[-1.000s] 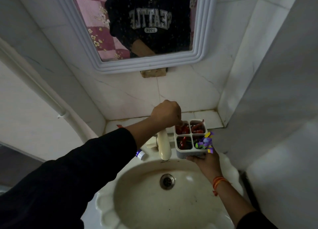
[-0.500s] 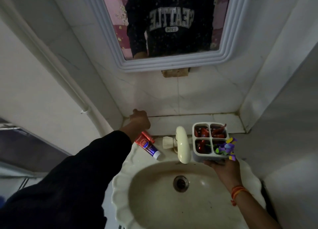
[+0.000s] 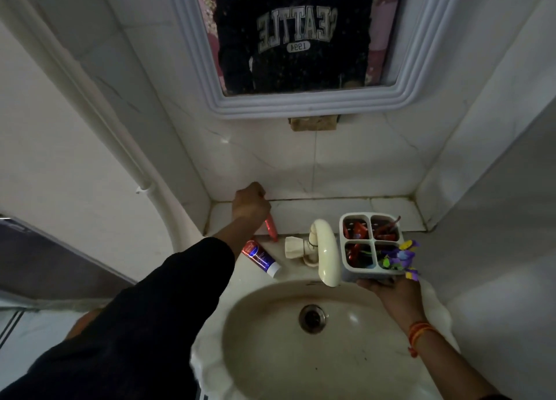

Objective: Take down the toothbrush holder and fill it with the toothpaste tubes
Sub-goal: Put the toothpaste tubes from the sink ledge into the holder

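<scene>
At ten o'clock from the tap, my left grip closed around a light, squashy red toothpaste tube mid-body, while my right grip cupped the rigid toothbrush holder from beneath.

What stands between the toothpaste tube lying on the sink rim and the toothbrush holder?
In the head view, the cream tap stands between the toothpaste tube and the toothbrush holder, its knob toward the tube and its spout beside the holder.
</scene>
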`<act>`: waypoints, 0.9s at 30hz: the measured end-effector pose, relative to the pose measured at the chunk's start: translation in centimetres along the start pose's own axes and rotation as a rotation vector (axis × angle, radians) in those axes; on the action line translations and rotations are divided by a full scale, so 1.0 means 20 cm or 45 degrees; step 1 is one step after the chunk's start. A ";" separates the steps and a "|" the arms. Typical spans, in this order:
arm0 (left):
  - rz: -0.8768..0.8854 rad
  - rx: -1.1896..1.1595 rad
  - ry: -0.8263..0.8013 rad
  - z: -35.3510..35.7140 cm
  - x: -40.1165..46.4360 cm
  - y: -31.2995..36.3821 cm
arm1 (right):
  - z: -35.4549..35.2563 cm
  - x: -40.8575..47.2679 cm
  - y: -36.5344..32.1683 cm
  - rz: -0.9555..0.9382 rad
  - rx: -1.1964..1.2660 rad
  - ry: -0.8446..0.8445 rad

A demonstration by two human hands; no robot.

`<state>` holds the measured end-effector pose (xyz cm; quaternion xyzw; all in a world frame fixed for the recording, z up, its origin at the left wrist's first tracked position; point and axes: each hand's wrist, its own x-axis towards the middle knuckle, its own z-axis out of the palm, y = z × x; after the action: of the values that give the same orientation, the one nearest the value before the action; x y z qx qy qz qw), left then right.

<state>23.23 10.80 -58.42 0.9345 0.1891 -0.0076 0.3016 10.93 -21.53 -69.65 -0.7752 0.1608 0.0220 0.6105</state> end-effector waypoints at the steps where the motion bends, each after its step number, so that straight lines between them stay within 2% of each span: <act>1: 0.063 -0.039 0.035 -0.02 -0.02 0.04 | 0.00 0.00 -0.01 0.010 -0.009 -0.017; 6: 0.696 -0.140 0.102 -0.18 -0.22 0.31 | 0.01 -0.03 -0.06 -0.011 -0.099 0.025; 11: 1.055 -0.050 0.122 -0.33 -0.43 0.56 | 0.00 -0.05 -0.11 0.082 -0.152 -0.094; 17: 1.131 0.217 -0.326 -0.24 -0.60 0.72 | 0.01 -0.08 -0.16 -0.135 -0.088 0.001; 22: 1.068 0.462 -0.371 -0.11 -0.67 0.74 | 0.01 -0.07 -0.14 -0.181 -0.081 -0.014; 27: 1.084 0.329 -0.270 -0.19 -0.70 0.80 | 0.01 -0.06 -0.13 -0.156 -0.093 -0.015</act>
<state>15.50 -3.90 -44.54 0.9530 -0.2462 -0.0022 0.1766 10.47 -20.61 -66.90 -0.8052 0.1084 -0.0050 0.5831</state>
